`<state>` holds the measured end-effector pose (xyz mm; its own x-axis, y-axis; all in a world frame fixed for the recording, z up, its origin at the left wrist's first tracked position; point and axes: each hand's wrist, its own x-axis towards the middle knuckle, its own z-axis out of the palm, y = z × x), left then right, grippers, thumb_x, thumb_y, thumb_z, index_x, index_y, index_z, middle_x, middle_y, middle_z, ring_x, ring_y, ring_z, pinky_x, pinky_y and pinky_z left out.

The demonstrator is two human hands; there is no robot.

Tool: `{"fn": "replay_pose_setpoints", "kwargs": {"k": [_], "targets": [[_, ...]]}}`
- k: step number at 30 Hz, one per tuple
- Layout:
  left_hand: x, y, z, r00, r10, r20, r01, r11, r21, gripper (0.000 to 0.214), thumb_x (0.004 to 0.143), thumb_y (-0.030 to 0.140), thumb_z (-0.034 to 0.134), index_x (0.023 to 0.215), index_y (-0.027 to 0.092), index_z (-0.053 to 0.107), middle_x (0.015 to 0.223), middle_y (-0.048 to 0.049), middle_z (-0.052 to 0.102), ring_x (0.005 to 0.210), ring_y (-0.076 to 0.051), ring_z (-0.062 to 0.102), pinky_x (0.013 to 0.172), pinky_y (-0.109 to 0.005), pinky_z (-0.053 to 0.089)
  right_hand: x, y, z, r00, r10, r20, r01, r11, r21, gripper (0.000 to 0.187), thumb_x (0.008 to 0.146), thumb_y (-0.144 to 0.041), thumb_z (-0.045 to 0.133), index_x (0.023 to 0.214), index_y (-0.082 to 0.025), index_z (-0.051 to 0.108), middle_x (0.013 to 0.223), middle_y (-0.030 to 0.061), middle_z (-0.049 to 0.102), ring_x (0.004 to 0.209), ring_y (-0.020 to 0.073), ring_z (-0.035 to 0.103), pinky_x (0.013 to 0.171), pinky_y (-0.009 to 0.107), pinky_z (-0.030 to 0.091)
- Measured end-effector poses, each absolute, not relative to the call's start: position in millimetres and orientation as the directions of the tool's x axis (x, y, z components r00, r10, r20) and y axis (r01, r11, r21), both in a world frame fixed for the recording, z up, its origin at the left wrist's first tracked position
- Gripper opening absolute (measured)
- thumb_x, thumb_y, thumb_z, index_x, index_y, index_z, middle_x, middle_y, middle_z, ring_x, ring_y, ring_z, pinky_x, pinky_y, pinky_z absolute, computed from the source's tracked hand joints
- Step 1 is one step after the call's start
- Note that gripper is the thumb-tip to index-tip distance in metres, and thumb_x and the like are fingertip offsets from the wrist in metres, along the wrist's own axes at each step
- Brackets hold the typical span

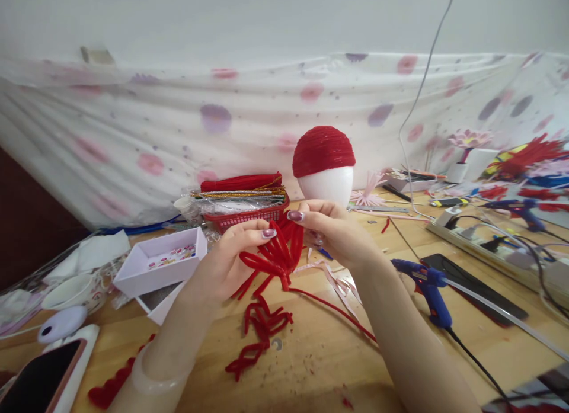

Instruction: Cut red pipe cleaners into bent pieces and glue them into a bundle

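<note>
A bundle of looped red pipe cleaners (276, 254) is held above the wooden table (311, 365). My left hand (226, 262) pinches its left side. My right hand (331, 232) grips the top of the loops and also holds up a white foam ball (326, 185), whose upper half is wrapped in red pipe cleaner (323, 149). One long red strand (331, 306) trails from the bundle across the table to the right. More twisted red pieces (260, 330) lie below the hands.
A red basket of pipe cleaners (249, 214) stands behind the hands, and a white open box (160, 262) at left. A blue glue gun (429, 288) with its cord lies at right beside a black phone (471, 288). A power strip (489, 244) runs along the right edge. Another phone (42, 377) lies bottom left.
</note>
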<state>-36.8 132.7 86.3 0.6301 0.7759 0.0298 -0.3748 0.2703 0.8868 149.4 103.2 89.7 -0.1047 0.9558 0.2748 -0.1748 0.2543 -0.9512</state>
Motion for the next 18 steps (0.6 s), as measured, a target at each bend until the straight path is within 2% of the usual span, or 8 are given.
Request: {"fn": "replay_pose_setpoints", "kwargs": {"k": [3,10,18], "targets": [[-35.9,130.9,87.6,0.634,0.773,0.025,-0.373,0.276,0.886,0.007,0.069,0.018,0.075,0.075,0.018,0.072,0.071,-0.0024,0.075,0.075,-0.023,0.072,0.070,-0.031,0.053,151.0,103.6,88.0,-0.121,0.951,0.285,-0.166,0.263,-0.950,0.036,0.083,-0.032,0.074,0.057,-0.019,0.053,0.047,-0.0085,0.042,0.043,0.0056,0.028,0.044,0.024,0.017],[-34.4,127.6,88.9,0.643,0.765,0.039,-0.388,0.282,0.877,0.009,0.065,0.019,0.081,0.071,0.019,0.074,0.067,0.0014,0.075,0.060,-0.013,0.067,0.066,-0.024,0.053,152.1,101.9,87.0,-0.141,0.943,0.302,-0.146,0.282,-0.948,0.035,0.082,-0.036,0.076,0.060,-0.019,0.055,0.051,-0.0079,0.043,0.046,0.0067,0.031,0.046,0.024,0.019],[-33.8,129.7,88.6,0.669,0.743,0.018,-0.368,0.309,0.877,0.014,0.063,0.019,0.084,0.070,0.015,0.072,0.065,-0.0015,0.074,0.057,-0.012,0.067,0.058,-0.020,0.052,153.4,102.0,87.5,-0.142,0.942,0.304,-0.109,0.291,-0.951,0.035,0.083,-0.036,0.077,0.061,-0.019,0.056,0.053,-0.0075,0.045,0.048,0.0070,0.032,0.046,0.024,0.020]]}}
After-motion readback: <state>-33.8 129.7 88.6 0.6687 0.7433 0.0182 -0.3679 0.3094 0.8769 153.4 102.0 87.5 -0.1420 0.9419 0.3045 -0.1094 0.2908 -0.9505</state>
